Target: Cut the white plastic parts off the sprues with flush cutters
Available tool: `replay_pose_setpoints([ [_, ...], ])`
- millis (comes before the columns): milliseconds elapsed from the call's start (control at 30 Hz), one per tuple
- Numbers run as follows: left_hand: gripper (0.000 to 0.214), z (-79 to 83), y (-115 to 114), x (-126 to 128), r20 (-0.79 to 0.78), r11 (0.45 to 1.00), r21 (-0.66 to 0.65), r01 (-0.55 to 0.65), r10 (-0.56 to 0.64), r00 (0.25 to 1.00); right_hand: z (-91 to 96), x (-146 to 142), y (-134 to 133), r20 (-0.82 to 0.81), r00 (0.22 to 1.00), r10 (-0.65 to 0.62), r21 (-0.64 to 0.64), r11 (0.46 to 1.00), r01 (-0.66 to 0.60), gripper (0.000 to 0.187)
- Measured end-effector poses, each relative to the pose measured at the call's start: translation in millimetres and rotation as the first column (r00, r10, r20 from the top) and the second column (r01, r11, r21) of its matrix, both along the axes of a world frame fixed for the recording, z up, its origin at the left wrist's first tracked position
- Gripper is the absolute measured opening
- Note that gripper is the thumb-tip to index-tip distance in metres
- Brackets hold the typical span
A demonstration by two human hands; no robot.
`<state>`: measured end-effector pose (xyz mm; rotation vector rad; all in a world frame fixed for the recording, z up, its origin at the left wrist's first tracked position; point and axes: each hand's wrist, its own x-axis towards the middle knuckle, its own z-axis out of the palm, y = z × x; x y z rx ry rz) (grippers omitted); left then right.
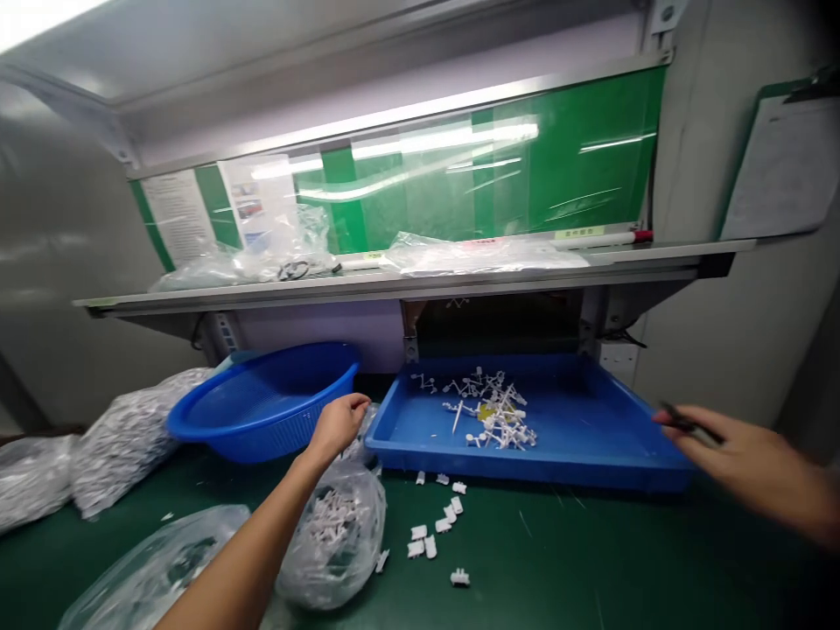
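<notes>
My left hand [339, 426] is closed in a pinch between the blue basket and the blue tray. What it holds, if anything, I cannot make out. Below it an open clear plastic bag [336, 542] contains many small white plastic parts. My right hand [735, 455], slightly blurred, grips a slim dark tool [692, 425] just past the tray's right end; its exact kind is unclear. White branching plastic pieces [502, 420] lie heaped in the blue tray [525, 470]. Several small white blocks [444, 525] are scattered on the green table in front of it.
A round blue plastic basket [262, 407] stands at the back left, beside full bags of white parts [131, 437]. Another clear bag [157, 569] lies front left. Above runs a shelf [420, 284] with plastic bags on it. A clipboard [780, 166] hangs at right.
</notes>
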<state>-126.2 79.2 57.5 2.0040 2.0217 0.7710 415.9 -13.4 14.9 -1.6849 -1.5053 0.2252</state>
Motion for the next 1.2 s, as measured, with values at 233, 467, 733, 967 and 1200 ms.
replay_pose_setpoints([
  [233,0.016,-21.5,89.6,131.7,-0.172,0.927,-0.152,0.342,-0.366,0.915,-53.3,-80.4,20.5,0.263,0.886,0.383,0.209,0.874,-0.439,0.022],
  [467,0.021,-15.3,91.0,171.9,-0.040,0.896,-0.257,0.361,-0.383,0.923,-43.0,-81.1,-2.5,0.301,0.796,0.525,0.292,0.744,-0.601,0.031],
  [733,0.046,-15.1,-87.0,198.1,0.745,0.851,-0.117,0.512,-0.266,0.612,-24.9,-124.4,-31.1,0.067,0.862,0.502,-0.064,0.865,-0.498,0.025],
  [967,0.047,-47.7,-129.6,206.8,0.880,0.810,-0.108,0.576,-0.191,0.435,-25.1,-137.1,-39.0,0.154,0.851,0.501,-0.075,0.865,-0.496,0.034],
  [1200,0.044,-48.6,-132.5,203.7,0.889,0.784,-0.065,0.617,-0.235,0.393,-29.7,-141.7,-39.0,0.166,0.825,0.541,-0.072,0.841,-0.537,0.034],
])
